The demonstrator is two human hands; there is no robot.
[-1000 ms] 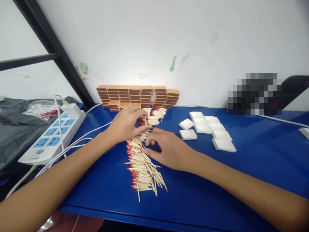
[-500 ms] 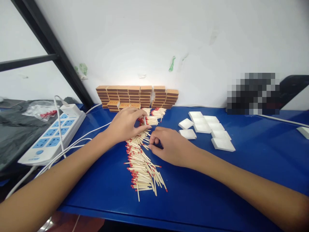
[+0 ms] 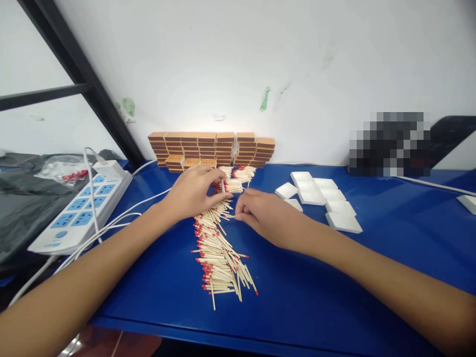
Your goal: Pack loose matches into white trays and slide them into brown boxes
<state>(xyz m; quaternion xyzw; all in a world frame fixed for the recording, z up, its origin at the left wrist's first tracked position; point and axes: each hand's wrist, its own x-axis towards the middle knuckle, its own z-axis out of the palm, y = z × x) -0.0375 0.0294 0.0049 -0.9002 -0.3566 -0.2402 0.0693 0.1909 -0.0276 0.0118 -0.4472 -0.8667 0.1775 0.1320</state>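
Filled tray [image 3: 234, 186] in left hand [image 3: 197, 192], far end of match pile [image 3: 215, 265]
Left thumb and fingers narrow around the tray's left end; right hand [image 3: 266, 214] narrow, apparently pinching one match [image 3: 230, 216] at the pile's right edge. Possible spill from tilting the tray; possible scatter from snagging the match. Count: matchbox columns [image 3: 189, 144], far left, seven; pile, one; white trays [image 3: 311, 197], far right, about nine.

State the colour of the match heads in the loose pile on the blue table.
Red; the match heads show best in the head view.
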